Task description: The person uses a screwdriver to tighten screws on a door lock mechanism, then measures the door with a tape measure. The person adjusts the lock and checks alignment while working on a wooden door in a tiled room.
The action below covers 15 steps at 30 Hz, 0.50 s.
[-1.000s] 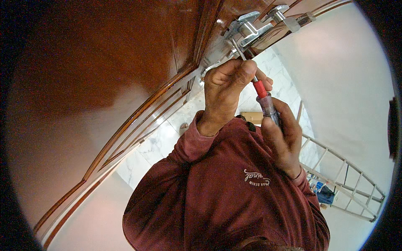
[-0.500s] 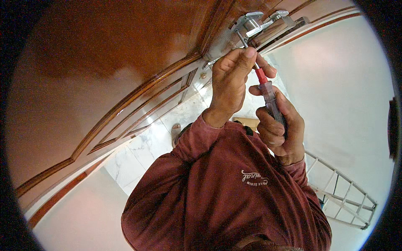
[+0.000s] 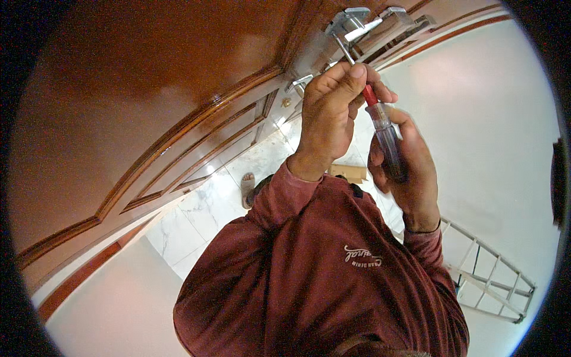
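Observation:
A screwdriver [image 3: 388, 140] with a clear handle and red collar slants up toward a metal latch fitting [image 3: 351, 25] on the brown wooden door [image 3: 160, 71]. My left hand [image 3: 330, 113] pinches its shaft between thumb and fingers, just above the collar. Around the handle, the fingers of my right hand [image 3: 410, 166] are closed, partly hidden behind it. The tip reaches the underside of the fitting; whether it sits in a screw head is too small to tell. Below the fitting, a door handle [image 3: 302, 82] shows beside my left hand.
A ladder [image 3: 491, 276] leans at the right by the white wall [image 3: 476, 131]. Underneath lies a marble-tiled floor [image 3: 196, 220] with a cardboard piece [image 3: 348, 172] on it. A sandalled foot [image 3: 247, 187] stands near the door.
My right hand has shifted its grip and turned around the screwdriver handle. My left hand stays on the shaft, and the view has tilted slightly.

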### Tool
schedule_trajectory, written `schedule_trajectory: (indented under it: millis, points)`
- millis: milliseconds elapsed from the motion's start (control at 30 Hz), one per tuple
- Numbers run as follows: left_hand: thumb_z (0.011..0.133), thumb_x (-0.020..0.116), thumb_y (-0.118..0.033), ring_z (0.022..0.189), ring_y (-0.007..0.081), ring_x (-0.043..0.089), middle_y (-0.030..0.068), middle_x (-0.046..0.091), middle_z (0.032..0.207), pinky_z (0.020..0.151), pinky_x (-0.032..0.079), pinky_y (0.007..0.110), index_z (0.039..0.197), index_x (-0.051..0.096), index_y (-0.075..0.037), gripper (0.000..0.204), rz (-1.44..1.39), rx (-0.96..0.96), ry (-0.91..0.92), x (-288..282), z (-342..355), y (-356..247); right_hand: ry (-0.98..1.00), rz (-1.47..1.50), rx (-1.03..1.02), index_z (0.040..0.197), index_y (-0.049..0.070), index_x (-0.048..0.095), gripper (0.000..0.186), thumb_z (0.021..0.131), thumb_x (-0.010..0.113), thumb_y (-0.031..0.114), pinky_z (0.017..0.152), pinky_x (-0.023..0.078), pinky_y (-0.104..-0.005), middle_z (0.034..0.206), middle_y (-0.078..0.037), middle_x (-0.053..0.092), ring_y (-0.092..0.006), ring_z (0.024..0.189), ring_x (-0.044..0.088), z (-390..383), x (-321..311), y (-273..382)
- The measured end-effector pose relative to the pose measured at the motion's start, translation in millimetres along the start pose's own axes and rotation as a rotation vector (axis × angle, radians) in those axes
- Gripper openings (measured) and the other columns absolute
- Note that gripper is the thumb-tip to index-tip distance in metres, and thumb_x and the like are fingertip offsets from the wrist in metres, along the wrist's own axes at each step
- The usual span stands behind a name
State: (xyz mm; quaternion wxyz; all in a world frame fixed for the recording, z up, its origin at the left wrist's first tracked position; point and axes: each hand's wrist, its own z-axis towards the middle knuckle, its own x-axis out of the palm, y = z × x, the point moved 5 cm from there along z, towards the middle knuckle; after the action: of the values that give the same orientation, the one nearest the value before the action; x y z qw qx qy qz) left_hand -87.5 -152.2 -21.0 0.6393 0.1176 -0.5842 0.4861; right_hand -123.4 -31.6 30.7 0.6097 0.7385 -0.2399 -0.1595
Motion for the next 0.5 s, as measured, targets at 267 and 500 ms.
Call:
schedule_trajectory:
  millis: [267, 500]
  points:
    - [0.101, 0.049, -0.033, 0.089, 0.0260, 0.068, 0.0155, 0.068, 0.091, 0.080, 0.053, 0.034, 0.102, 0.061, 0.001, 0.035, -0.015, -0.075, -0.065, 7, -2, 4, -0.084, -0.281, -0.145, 0.118, 0.004, 0.057, 0.031, 0.097, 0.056, 0.028, 0.042, 0.041, -0.0314, 0.055, -0.002, 0.048, -0.0143, 0.041, 0.045, -2, -12, -3]
    - [0.103, 0.045, -0.030, 0.086, 0.0249, 0.067, 0.0147, 0.067, 0.087, 0.085, 0.051, 0.036, 0.098, 0.060, 0.001, 0.035, 0.004, -0.028, 0.000, 8, -1, -7, -0.379, -1.179, -0.756, 0.124, 0.004, 0.055, 0.041, 0.087, 0.070, 0.017, 0.050, 0.049, -0.0381, 0.077, -0.015, 0.065, -0.0265, 0.060, 0.065, -18, 15, 17]
